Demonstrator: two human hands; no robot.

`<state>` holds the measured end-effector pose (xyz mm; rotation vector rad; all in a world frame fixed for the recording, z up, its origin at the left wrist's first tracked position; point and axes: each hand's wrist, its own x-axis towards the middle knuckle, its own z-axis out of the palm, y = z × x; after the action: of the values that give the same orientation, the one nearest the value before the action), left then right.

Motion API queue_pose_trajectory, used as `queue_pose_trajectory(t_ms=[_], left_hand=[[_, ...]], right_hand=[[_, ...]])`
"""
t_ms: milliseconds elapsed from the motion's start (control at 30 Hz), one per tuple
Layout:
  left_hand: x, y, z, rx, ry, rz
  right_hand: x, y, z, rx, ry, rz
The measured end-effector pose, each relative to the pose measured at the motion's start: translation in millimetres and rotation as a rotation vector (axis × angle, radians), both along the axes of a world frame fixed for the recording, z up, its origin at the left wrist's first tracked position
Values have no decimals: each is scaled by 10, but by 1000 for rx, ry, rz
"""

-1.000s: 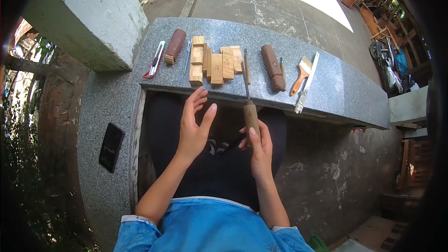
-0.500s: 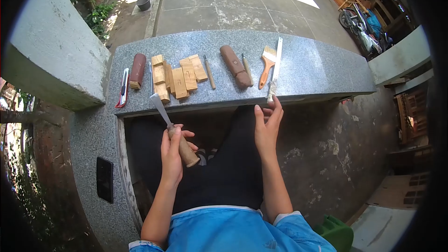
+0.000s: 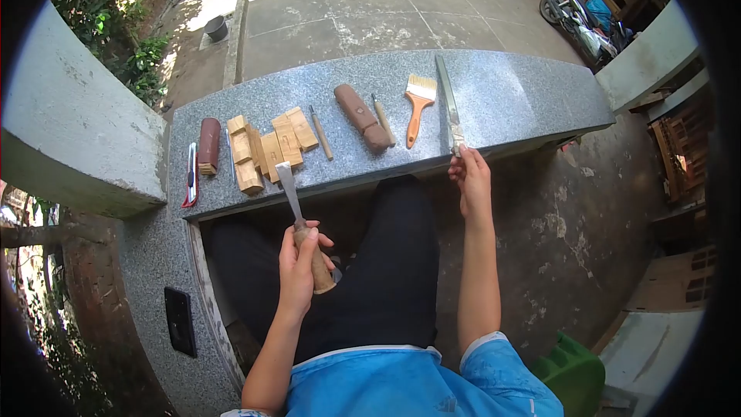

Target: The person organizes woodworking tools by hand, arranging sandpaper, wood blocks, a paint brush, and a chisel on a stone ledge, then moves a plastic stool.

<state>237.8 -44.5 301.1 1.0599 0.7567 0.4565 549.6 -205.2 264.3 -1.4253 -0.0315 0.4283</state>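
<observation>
Over my lap, my left hand [image 3: 297,266] is wrapped round the wooden handle of a chisel [image 3: 291,193], whose broad metal blade points up toward the bench. At the bench's front edge, my right hand [image 3: 472,177] pinches the wrapped handle end of a long, flat metal blade [image 3: 451,104]; whether it has teeth I cannot make out. Left of that blade lies a flat paintbrush [image 3: 417,112] with an orange handle. Several light wood blocks [image 3: 285,135] lie close together beyond the chisel's tip.
On the speckled stone bench [image 3: 532,108] lie a brown mallet-like piece [image 3: 359,116], two thin tools, one a slim wooden-handled tool [image 3: 322,135], a reddish-brown wrapped block [image 3: 208,143] and a box cutter [image 3: 191,174]. A phone [image 3: 180,320] rests on the left ledge. Pillars stand at both sides.
My right hand has closed on the handle of the long flat blade, which has turned and tilted slightly. The chisel stays in my left hand. The camera view has shifted a little.
</observation>
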Motion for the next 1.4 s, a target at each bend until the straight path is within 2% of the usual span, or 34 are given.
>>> queue_pose_trajectory(t_ms=[133,167,233,333,367,433,500,600,700,800,900,1133,1233,1333,1400], left_hand=[[-1,5,-11,20,9,-16],[1,3,-11,22,8,-13],[16,-2,-18,18,6,-12],[5,-24,-50,-4,9,-10],[23,-31,-64,-15,5,-16],[45,-64,-75,-13,14,-26],[71,-87,-57,-3,28,-41],[78,-114,-33,-7,7,-58],[36,-119,26,21,17,-70],[-16,-126,14,24,25,-46],[-60,-125,-19,32,30,-41],[-49,-118,-47,52,36,-32],[-6,-137,-32,45,28,-36],[56,-122,-37,53,-17,-55],[137,-140,-75,121,-44,-55]], right_hand=[[539,-291,112,-178,-119,-12],[669,-388,158,-332,-158,-12],[752,-439,190,-844,-474,-178],[364,-243,332,-1114,-828,-322],[256,-157,336,-1064,-882,-240],[-39,71,539,-984,-696,107],[-225,325,526,-994,-712,226],[-257,641,266,-987,-890,205],[-199,891,235,-1196,-943,193],[-20,938,113,-1221,-1019,202],[112,859,195,-1259,-1034,208],[524,447,322,-1376,-885,133],[199,341,473,-1164,-968,142],[-453,341,856,-806,-708,559],[-821,352,874,-599,-514,880]])
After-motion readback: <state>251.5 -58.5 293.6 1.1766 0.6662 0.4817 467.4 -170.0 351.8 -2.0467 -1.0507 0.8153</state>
